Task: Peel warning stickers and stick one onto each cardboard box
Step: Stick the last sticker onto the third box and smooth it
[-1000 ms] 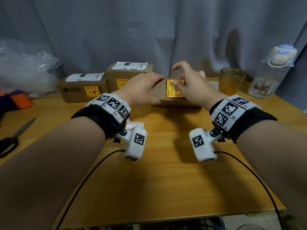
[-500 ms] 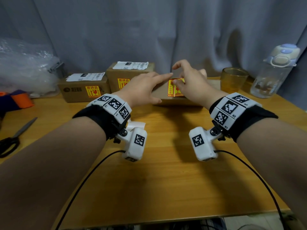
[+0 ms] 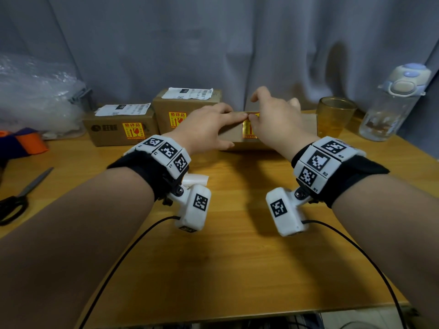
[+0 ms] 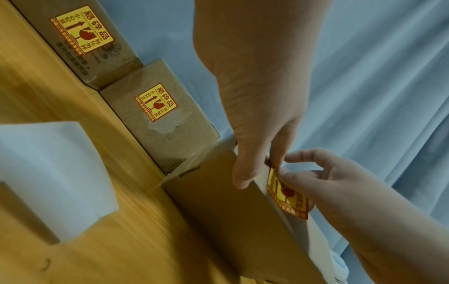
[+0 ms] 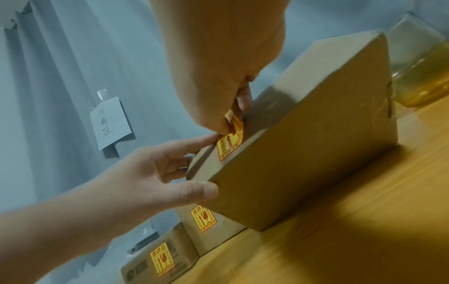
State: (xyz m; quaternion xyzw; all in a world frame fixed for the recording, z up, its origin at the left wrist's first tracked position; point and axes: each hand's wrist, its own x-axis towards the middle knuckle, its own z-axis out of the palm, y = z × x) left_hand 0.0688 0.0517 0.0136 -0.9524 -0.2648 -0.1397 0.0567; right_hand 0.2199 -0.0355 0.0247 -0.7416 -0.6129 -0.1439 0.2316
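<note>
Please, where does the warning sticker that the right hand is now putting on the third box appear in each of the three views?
Head: sticker centre, between the hands.
Left wrist: sticker lower right, under the right hand.
Right wrist: sticker centre, upper corner lifted.
Shared landmark: the middle box.

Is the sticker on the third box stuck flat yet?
Not yet: the sticker's top corner curls off the box, pinched by the right hand.

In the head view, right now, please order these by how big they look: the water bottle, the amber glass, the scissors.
1. water bottle, clearly largest.
2. scissors and amber glass: unsure; the scissors lie nearer the camera.
</note>
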